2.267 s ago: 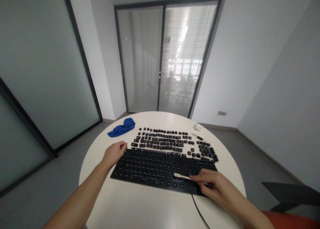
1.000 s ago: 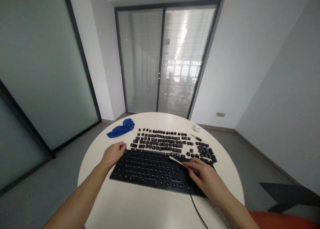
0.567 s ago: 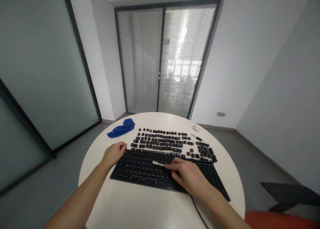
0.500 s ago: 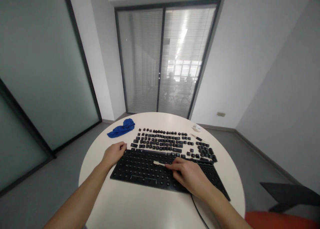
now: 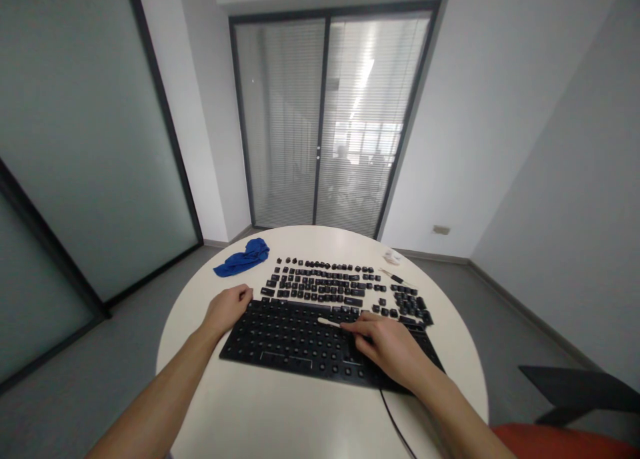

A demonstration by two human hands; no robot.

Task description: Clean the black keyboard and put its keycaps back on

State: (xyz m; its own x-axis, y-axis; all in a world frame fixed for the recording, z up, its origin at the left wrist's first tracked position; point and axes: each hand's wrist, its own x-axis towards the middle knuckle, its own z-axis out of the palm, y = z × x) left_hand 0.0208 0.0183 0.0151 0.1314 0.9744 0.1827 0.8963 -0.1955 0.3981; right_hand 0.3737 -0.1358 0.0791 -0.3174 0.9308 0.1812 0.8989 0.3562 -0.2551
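Taking clock directions from the middle of the round, smooth, off-white tabletop [image 5: 240,405], the flat black keyboard base [image 5: 290,339] spans roughly nine to three, its surface studded with small raised key mounts. The right hand [image 5: 383,342], toward four, pinches a slim, pale stick tool [image 5: 329,323], its blunt, widened tip pointing toward nine over the studs. The left hand [image 5: 230,307], toward ten, is curled closed at the base's far-left corner; whether it grips the edge I cannot tell. Loose black plastic keycaps [image 5: 325,282], blocky and glossy, lie in uneven rows from eleven round to two. A soft, rumpled blue cloth [image 5: 243,259] lies at eleven; at one are a slender tool with a dark middle [image 5: 395,277] and a crumpled whitish item [image 5: 391,257]. A thin dark cable [image 5: 395,424] curves out toward five. Wide strips of tabletop border the base's straight near edge and left end.
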